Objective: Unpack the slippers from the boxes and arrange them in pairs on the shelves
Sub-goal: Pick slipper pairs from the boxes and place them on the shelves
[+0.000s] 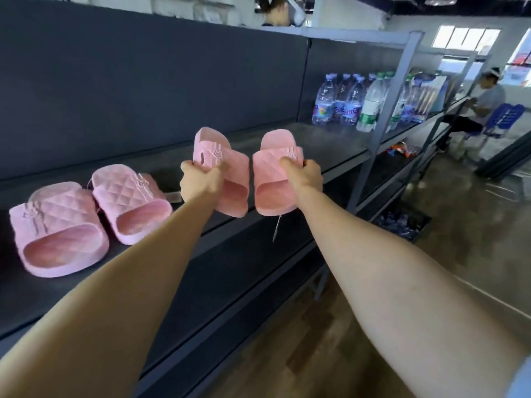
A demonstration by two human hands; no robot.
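Note:
Two pink quilted slippers lie side by side on the dark shelf (301,145) at the left: one nearest me (57,228) and one just right of it (132,205). My left hand (201,179) grips a third pink slipper (227,173) by its strap, held above the shelf. My right hand (304,173) grips a fourth pink slipper (275,182) by its strap, close beside the other. A small tag hangs under the right one. No box is in view.
Several water bottles (350,101) stand further right on the same shelf, beyond a grey upright post (385,122). Lower shelves hold packaged goods. A person sits on a blue chair (482,104) at the far right. Wooden floor lies to my right.

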